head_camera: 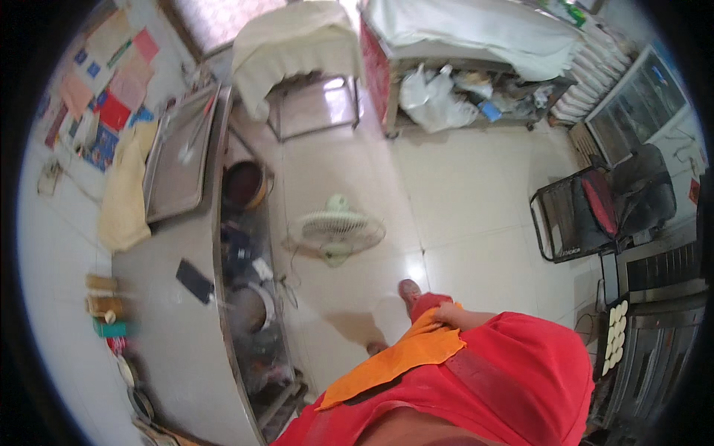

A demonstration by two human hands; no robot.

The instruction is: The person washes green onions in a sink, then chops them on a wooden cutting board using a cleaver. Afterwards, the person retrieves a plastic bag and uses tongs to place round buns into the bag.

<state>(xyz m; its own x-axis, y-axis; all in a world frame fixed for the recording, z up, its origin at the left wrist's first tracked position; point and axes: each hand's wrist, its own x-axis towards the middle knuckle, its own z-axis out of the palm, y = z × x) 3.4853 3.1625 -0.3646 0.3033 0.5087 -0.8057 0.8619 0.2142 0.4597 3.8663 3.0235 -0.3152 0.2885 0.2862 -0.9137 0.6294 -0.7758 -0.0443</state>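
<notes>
My right hand [444, 314] extends from a red sleeve and grips an orange cloth [401, 345]. The cloth stretches diagonally across the front of my red top [519, 373], down toward the lower left. My left hand is out of view. Past the cloth, one shoe [409, 290] shows on the tiled floor, and part of the other [376, 348] peeks out. To my left runs a metal-topped counter [178, 329]. On it lies a dark flat-bladed tool [194, 280], perhaps a cleaver or scraper, with its handle end near the edge.
A pale green fan [337, 227] stands on the floor ahead. A large tray [181, 161] rests on the counter beside a yellowish cloth [125, 189]. At right are a black chair [602, 206] and a tray of pale dough pieces [615, 337] by an oven [658, 357]. A cloth-covered table [474, 28] stands behind.
</notes>
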